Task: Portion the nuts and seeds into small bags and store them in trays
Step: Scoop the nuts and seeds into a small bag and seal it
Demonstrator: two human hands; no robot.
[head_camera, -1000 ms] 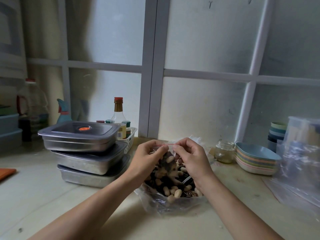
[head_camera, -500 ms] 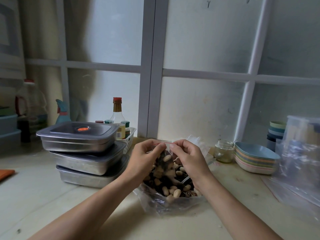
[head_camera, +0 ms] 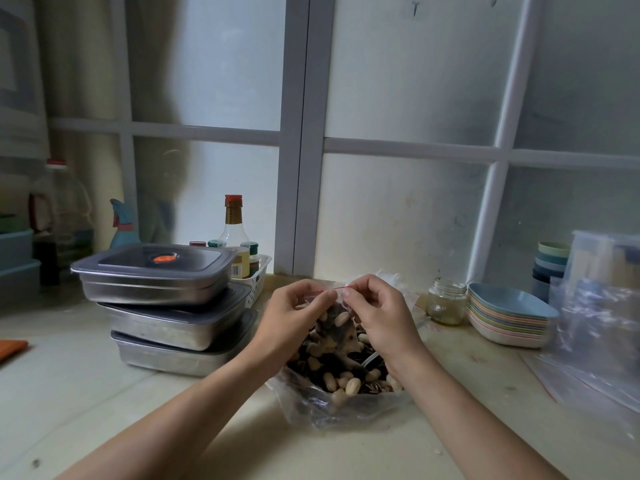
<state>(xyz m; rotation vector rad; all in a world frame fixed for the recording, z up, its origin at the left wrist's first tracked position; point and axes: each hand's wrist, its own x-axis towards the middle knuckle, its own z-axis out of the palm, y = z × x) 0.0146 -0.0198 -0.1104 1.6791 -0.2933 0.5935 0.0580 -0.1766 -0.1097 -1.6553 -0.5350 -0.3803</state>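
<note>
Hanging between the two hands, a small bag is held up by its top edge, where a red strip is seen. The left end of that edge is pinched by the left hand between thumb and curled fingers, and the right end is pinched in the same way by the right hand. The small bag is filled with peanuts and dark seeds and is kept just above a large bag, which lies open on the counter. More nuts and seeds are piled inside the large bag.

To the left, three metal trays with grey lids are stacked on the counter, near the left forearm. Behind the stack a white basket is set, and a bottle with a red cap is stood in it. To the right of the hands a glass jar is placed by the window, just beside a stack of coloured bowls. Stacked cups are seen behind the bowls, and clear plastic bags are spread at the far right edge.
</note>
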